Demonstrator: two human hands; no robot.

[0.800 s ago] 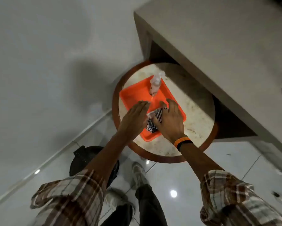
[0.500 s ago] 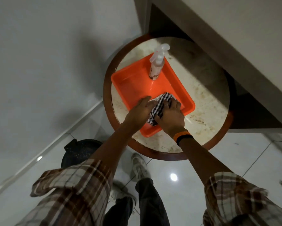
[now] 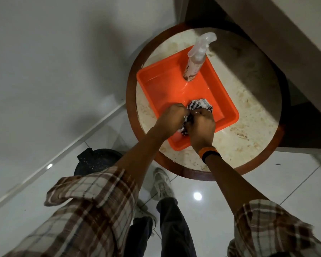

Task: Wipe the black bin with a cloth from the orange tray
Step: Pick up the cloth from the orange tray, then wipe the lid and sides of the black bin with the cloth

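Observation:
An orange tray (image 3: 167,86) sits on a round marble-topped table (image 3: 248,115). Inside it lies a black-and-white checked cloth (image 3: 200,104), bunched at the tray's near side. My left hand (image 3: 171,116) and my right hand (image 3: 201,125) are both closed on the cloth, knuckles up, pressed together over the tray. Most of the cloth is hidden under my fingers. The black bin (image 3: 98,160) stands on the floor at the lower left, against the wall, partly covered by my left sleeve.
A clear spray bottle (image 3: 196,58) stands upright at the tray's far corner. A grey counter (image 3: 285,34) overhangs the table at the upper right. My shoes (image 3: 161,184) and legs are on the glossy tiled floor below the table.
Both hands went from lying flat on the cloth to clenching it into a bunch. The camera has moved closer to the tray.

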